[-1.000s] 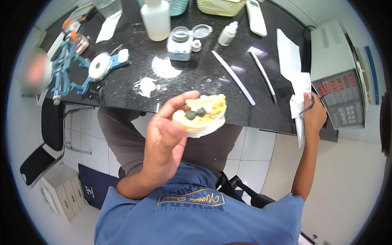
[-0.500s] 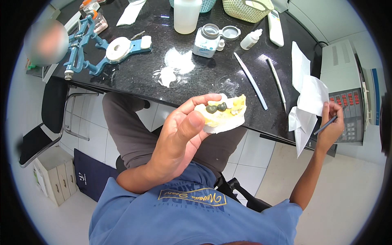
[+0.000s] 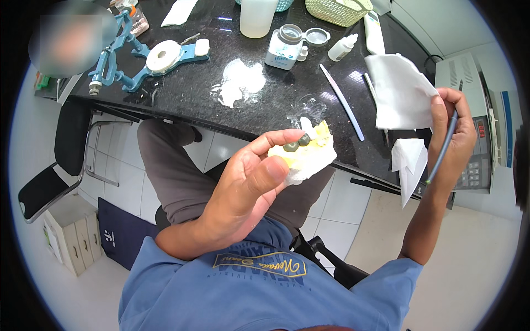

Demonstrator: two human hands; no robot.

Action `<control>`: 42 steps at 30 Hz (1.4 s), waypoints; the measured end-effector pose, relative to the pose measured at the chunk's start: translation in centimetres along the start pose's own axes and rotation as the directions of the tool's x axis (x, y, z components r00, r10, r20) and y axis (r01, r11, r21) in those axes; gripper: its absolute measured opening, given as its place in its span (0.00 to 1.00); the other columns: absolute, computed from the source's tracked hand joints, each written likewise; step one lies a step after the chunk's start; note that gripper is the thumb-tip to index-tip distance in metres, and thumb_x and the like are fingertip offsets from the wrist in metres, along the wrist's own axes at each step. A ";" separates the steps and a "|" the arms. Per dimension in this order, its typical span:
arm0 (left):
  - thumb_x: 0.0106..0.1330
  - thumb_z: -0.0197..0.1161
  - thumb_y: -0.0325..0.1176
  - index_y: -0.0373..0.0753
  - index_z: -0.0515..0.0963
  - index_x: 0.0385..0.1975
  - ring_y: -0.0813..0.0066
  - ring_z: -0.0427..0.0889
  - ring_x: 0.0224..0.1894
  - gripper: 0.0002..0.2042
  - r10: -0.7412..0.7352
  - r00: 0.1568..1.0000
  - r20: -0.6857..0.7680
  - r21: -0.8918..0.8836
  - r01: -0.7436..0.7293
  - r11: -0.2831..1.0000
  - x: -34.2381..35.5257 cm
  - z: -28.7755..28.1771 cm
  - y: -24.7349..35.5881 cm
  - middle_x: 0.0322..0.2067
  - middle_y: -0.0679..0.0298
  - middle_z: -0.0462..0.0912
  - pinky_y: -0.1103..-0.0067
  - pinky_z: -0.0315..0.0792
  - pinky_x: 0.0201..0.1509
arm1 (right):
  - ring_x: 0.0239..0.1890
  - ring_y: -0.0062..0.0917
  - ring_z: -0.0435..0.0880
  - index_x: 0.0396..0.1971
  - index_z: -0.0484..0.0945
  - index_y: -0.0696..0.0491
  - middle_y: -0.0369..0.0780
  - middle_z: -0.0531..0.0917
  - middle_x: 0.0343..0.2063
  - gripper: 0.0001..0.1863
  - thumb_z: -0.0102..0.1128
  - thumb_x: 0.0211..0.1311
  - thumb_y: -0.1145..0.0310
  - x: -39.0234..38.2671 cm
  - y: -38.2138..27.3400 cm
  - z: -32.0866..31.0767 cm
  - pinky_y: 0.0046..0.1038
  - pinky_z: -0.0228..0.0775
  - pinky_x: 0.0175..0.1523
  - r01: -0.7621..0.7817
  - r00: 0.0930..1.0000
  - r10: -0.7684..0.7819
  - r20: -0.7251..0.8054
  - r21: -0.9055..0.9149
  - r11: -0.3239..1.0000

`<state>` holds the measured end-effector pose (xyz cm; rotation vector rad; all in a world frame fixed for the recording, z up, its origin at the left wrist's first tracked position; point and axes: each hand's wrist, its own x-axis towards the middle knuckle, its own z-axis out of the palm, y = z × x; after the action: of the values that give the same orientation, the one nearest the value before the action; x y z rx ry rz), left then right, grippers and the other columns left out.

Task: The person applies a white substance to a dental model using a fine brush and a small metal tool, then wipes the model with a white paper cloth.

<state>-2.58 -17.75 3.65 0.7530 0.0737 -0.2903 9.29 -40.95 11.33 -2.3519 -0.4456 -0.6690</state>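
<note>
My left hand (image 3: pixel 234 201) grips a yellow and white dental cast (image 3: pixel 306 160), with two dark green tooth-shaped pieces (image 3: pixel 291 146) on it. The cast is held above my lap at the bench's front edge. My right hand (image 3: pixel 455 132) pinches a crumpled white paper sheet (image 3: pixel 403 91) and also holds a slim dark pen-like tool (image 3: pixel 441 151). Another folded white paper (image 3: pixel 408 168) lies below that hand. A pale lilac spatula-like tool (image 3: pixel 342 102) lies left of the raised sheet, and a second slim tool (image 3: pixel 369 84) is partly hidden beneath it.
On the black bench (image 3: pixel 182 105) are a blue articulator (image 3: pixel 132 83), white powder (image 3: pixel 243 80), an open jar (image 3: pixel 281 55), a dropper bottle (image 3: pixel 339 49), a tall bottle (image 3: pixel 255 16) and baskets (image 3: pixel 337 11). A grey device with red displays (image 3: pixel 477 154) stands at the right.
My right hand has risen from the bench's right edge, lifting a white sheet with the dark tool still held. My left hand with the cast has moved right.
</note>
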 end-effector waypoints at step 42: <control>0.55 0.71 0.43 0.27 0.63 0.56 0.75 0.73 0.53 0.35 0.102 0.994 -0.042 -0.112 -0.106 0.988 -1.2 -0.9 0.5 0.50 0.58 0.72 0.78 0.67 0.58 | 0.40 0.39 0.85 0.36 0.80 0.59 0.52 0.83 0.36 0.08 0.61 0.56 0.74 -4.3 -7.3 5.8 0.34 0.78 0.46 0.550 0.762 -0.608 0.222 0.273 0.789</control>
<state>-3.59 -16.51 3.59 0.6458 0.0844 -0.1716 4.35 -32.37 8.66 -2.1185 -1.3640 -0.4992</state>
